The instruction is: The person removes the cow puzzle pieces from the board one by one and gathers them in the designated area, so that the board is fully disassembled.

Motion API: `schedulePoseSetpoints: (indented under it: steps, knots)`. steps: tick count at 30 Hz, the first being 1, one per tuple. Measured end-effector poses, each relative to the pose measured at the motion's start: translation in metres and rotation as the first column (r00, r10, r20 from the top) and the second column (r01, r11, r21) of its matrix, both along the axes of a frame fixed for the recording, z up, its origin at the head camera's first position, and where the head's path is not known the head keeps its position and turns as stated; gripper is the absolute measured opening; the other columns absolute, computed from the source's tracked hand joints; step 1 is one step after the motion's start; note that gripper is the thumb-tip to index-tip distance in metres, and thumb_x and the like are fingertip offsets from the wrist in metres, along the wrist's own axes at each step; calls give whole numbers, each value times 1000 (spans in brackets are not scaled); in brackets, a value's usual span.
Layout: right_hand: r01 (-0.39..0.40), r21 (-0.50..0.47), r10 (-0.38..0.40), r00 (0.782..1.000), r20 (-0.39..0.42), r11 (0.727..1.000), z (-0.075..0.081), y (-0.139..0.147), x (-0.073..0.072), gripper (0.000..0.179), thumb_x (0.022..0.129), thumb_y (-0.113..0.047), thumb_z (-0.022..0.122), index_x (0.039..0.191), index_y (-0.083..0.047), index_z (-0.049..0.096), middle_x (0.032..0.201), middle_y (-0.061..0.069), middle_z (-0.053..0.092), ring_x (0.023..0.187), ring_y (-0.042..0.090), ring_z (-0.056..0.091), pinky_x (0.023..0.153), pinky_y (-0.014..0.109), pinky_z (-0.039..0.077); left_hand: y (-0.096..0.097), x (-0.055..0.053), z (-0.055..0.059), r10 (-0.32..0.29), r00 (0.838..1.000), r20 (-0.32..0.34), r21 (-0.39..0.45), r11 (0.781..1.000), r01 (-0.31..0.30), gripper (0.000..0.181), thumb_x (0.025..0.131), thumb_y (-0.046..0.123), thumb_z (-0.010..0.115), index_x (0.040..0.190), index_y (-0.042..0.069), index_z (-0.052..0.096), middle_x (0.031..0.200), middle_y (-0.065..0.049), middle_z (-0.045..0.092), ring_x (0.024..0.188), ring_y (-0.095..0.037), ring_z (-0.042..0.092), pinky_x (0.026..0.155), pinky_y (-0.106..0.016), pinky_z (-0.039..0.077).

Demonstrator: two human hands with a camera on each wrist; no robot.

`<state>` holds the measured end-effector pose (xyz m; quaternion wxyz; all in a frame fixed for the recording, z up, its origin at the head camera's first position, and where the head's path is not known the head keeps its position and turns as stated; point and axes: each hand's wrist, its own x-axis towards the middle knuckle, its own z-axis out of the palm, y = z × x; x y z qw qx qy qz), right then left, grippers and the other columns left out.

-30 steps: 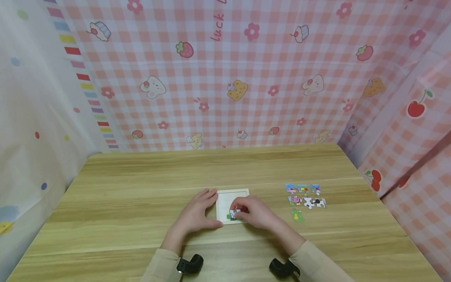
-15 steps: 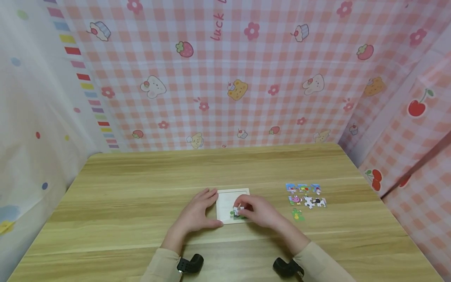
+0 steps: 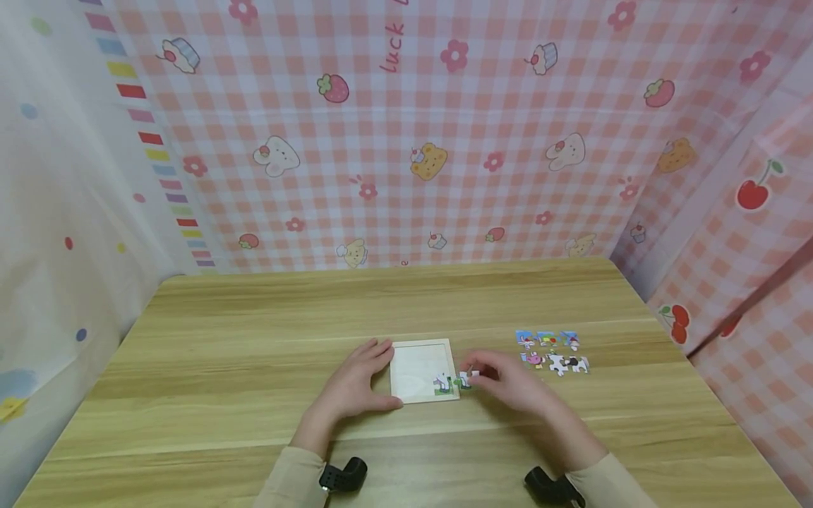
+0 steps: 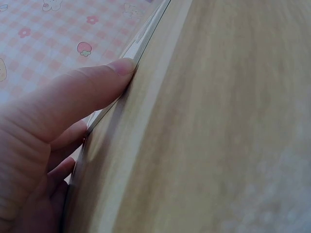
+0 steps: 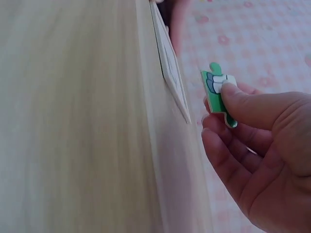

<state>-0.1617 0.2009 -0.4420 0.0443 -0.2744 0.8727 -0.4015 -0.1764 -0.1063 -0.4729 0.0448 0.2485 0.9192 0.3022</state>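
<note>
My left hand (image 3: pixel 356 381) rests against the left side of a pale wooden puzzle tray (image 3: pixel 400 384). Its thumb (image 4: pixel 104 80) touches the tray's near edge, and the fingers lie along the far left corner. A white-and-green jigsaw piece (image 3: pixel 441 384) lies inside the tray at the lower right. Just past the tray's right edge, my right hand (image 3: pixel 508 381) pinches another jigsaw piece (image 5: pixel 212 92), green with white and blue, between thumb and fingers. The right wrist view shows that piece held above the table, apart from the tray (image 5: pixel 170 73).
Right of the tray lie several loose jigsaw pieces in two rows, among them a blue-topped piece (image 3: pixel 524 339), a pink one (image 3: pixel 533 360) and a white one (image 3: pixel 557 364). A checked curtain (image 3: pixel 406 197) hangs behind the wooden table (image 3: pixel 254 317).
My right hand has carried the pinched piece rightward from over the tray to beyond its right edge. The piece inside the tray now shows; a green loose piece is now hidden behind the hand.
</note>
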Motion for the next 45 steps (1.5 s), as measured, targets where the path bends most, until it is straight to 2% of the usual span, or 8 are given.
schedulePoseSetpoints:
  steps: [6,10,13,17,28,32,38,45]
  knots:
    - [57,28,-55,995,-80,998,0,32,9,13,91,-7,69,101,-15,70,100,-2,69,85,4,57,74,23,51,1,0,0,1,1000,-3,-5,1000,-1,93,73,44,85,146,1,46,158,-8,38,149,-34,24,120,-51,24]
    - [118,52,-108,979,-174,992,-2,51,15,16,86,-3,73,97,-15,70,97,-3,70,83,0,58,72,23,52,1,0,0,1,1000,-3,-7,1000,-1,94,73,44,85,146,1,46,158,-8,38,149,-34,24,120,-51,24]
    - [154,56,-143,975,-169,986,-1,64,19,18,86,-2,73,96,-16,69,93,-5,70,80,-1,57,68,23,52,1,-1,-2,4,1000,-7,-8,1000,-4,94,73,45,85,147,2,46,158,-7,37,149,-33,24,120,-51,24]
    - [202,33,-197,974,-114,979,2,82,25,15,88,-3,72,98,-13,70,90,-5,70,77,-2,55,66,21,50,1,0,-2,7,1000,-7,-3,1000,-7,94,73,44,85,147,3,45,158,-7,37,149,-33,24,120,-51,25]
    - [331,56,-323,939,-118,942,4,123,34,15,87,-1,71,99,-10,69,88,1,69,79,-4,56,69,20,51,1,0,-1,-1,1000,-8,10,1000,1,94,72,42,86,146,1,46,158,-9,38,149,-35,25,119,-53,25]
    - [342,75,-331,935,-126,937,1,131,33,15,87,-1,71,97,-12,69,86,-2,69,77,-4,55,67,20,50,0,0,-2,0,1000,-5,12,1000,0,94,73,42,86,146,1,45,158,-9,37,149,-35,24,119,-53,25]
    - [319,108,-309,946,-100,942,-8,137,31,13,88,-5,72,99,-11,69,86,-3,69,77,-3,54,67,21,49,0,1,-2,3,1000,0,12,1000,-3,94,73,42,86,147,2,45,158,-8,37,149,-34,23,120,-51,24]
    - [325,132,-299,936,-187,936,-14,137,27,18,84,-2,75,98,-13,70,88,-5,67,76,-4,51,65,21,48,1,0,-2,6,1000,-7,15,1000,-6,94,72,42,86,146,1,46,158,-8,38,149,-35,25,119,-52,25]
